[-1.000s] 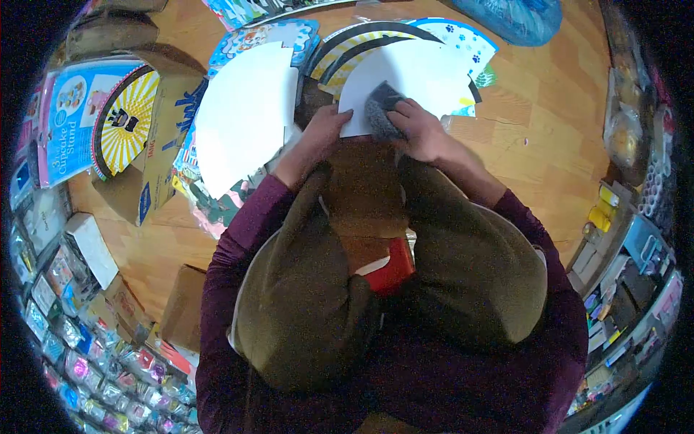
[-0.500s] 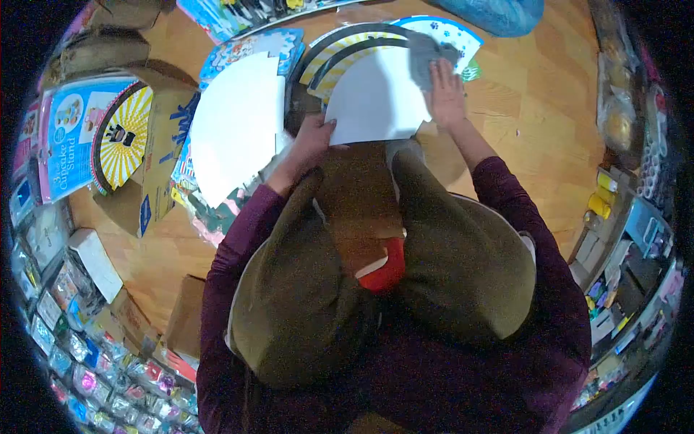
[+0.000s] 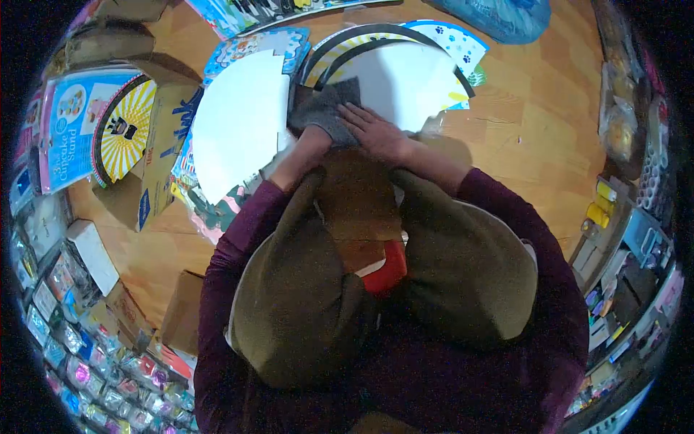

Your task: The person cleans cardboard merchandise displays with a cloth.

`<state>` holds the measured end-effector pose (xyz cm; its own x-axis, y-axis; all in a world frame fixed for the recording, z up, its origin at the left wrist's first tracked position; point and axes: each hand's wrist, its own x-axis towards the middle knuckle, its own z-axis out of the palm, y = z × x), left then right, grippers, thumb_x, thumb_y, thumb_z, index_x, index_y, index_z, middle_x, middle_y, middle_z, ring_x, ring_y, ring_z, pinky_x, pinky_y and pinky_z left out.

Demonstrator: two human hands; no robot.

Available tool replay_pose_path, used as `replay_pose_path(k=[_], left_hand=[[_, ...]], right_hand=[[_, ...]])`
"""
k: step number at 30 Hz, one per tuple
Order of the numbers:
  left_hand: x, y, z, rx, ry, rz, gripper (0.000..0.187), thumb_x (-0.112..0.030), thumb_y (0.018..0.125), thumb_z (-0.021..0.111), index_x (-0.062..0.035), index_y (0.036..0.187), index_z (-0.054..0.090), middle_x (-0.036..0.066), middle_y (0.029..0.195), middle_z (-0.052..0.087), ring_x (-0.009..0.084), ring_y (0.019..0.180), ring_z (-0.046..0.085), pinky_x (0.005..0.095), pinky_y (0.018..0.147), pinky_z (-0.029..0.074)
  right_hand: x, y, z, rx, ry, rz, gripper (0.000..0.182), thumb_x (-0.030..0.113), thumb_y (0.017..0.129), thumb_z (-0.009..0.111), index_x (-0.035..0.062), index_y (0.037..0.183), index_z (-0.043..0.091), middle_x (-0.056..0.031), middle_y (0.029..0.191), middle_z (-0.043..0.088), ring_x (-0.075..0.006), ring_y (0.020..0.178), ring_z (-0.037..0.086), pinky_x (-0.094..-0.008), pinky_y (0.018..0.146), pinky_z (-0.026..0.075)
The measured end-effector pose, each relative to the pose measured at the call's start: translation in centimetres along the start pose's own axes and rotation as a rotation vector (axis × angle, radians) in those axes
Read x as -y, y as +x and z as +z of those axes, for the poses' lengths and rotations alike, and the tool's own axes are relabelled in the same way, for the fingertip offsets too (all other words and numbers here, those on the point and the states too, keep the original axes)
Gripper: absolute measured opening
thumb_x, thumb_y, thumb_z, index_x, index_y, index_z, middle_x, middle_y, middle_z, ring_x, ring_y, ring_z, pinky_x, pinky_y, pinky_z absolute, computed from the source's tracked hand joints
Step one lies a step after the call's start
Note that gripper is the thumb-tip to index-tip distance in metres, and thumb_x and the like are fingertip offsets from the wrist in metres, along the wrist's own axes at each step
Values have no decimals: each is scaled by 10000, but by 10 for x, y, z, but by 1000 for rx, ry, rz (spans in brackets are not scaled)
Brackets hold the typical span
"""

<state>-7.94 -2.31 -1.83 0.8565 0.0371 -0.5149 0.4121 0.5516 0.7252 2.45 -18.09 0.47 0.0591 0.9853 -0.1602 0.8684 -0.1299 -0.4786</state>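
A white fan-shaped card lies blank side up in front of me, over black-rimmed cards with yellow-and-white rays. My right hand rests flat on a dark grey cloth at the card's near left corner, fingers stretched out. Beside it, at the same corner, is my left hand. The cloth covers its fingers, so its grip is hidden. To the left lies a larger white fan-shaped piece with a stepped edge.
At the left stand a cardboard box and a cupcake stand package. A blue plastic bag lies at the far right. Small packaged goods crowd the lower left. A paw-print card sits behind the white card.
My right hand has swept the grey cloth from the card's far right edge to its near left corner, over my left hand's fingers. My left hand has stayed about where it was.
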Motion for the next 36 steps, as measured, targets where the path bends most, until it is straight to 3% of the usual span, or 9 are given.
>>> replay_pose_path(k=[2, 3, 4, 6, 9, 13, 31, 34, 36], left_hand=[[3, -9, -17, 96, 810, 71, 261, -121, 860, 390, 61, 1032, 464, 133, 904, 559, 197, 812, 564, 280, 623, 503], [-22, -18, 7, -59, 436, -289, 268, -121, 867, 370, 75, 1022, 468, 133, 891, 565, 197, 754, 574, 271, 623, 508], [-34, -18, 11, -64, 446, -289, 268, -121, 867, 370, 75, 1022, 468, 133, 891, 565, 197, 754, 574, 271, 623, 508], [-48, -28, 20, 24, 223, -174, 276, -113, 873, 351, 86, 1034, 454, 134, 903, 563, 196, 707, 578, 270, 611, 517], [-78, -37, 20, 19, 207, -105, 277, -115, 871, 373, 89, 1045, 444, 118, 897, 558, 187, 749, 565, 276, 609, 523], [-97, -80, -21, -172, 244, 103, 303, -137, 846, 446, 64, 1072, 434, 103, 908, 559, 180, 810, 541, 289, 581, 514], [-79, -175, -152, -713, 248, -60, 270, -103, 815, 473, 80, 1014, 455, 91, 770, 562, 139, 620, 588, 237, 468, 515], [-79, -180, -162, -816, 482, -273, 270, -126, 804, 501, 74, 983, 474, 128, 781, 575, 180, 658, 597, 263, 499, 499], [-77, -184, -164, -1000, 1549, -211, 272, -136, 784, 532, 59, 968, 485, 171, 813, 579, 219, 719, 599, 302, 571, 478]], right_hand=[[-34, -9, 37, -156, -259, 56, 464, 137, 776, 368, 32, 1227, 342, -190, 1265, 322, -297, 1135, 361, -366, 935, 307], [-61, -20, 32, -258, -30, 44, 529, 155, 740, 386, 1, 1239, 299, -192, 1290, 286, -309, 1198, 268, -403, 977, 218], [-67, -25, 22, -114, 248, 586, 499, 89, 728, 409, -3, 1213, 337, -222, 1242, 338, -337, 1155, 318, -419, 930, 276], [-90, -53, -1, -473, -322, 471, 455, -26, 699, 393, -15, 1154, 401, -262, 1207, 351, -384, 1118, 347, -392, 937, 304], [-146, -98, 2, -667, -85, 773, 377, 10, 734, 423, -25, 1109, 448, -261, 1113, 445, -385, 1022, 443, -407, 878, 359], [-144, -123, -28, -1177, 646, 1034, 241, 84, 775, 465, -43, 974, 517, -125, 794, 572, -184, 667, 534, -298, 597, 423], [-85, -77, -40, -1037, 475, 836, 209, 81, 748, 498, -37, 917, 530, -69, 676, 544, -109, 539, 484, -232, 489, 385], [-81, -80, -43, -1070, 477, 823, 215, 84, 749, 492, -32, 926, 529, -45, 644, 530, -97, 508, 475, -223, 459, 376], [-83, -83, -44, -1009, 514, 929, 238, 83, 743, 493, -32, 949, 526, -83, 686, 548, -142, 578, 517, -257, 525, 415]])
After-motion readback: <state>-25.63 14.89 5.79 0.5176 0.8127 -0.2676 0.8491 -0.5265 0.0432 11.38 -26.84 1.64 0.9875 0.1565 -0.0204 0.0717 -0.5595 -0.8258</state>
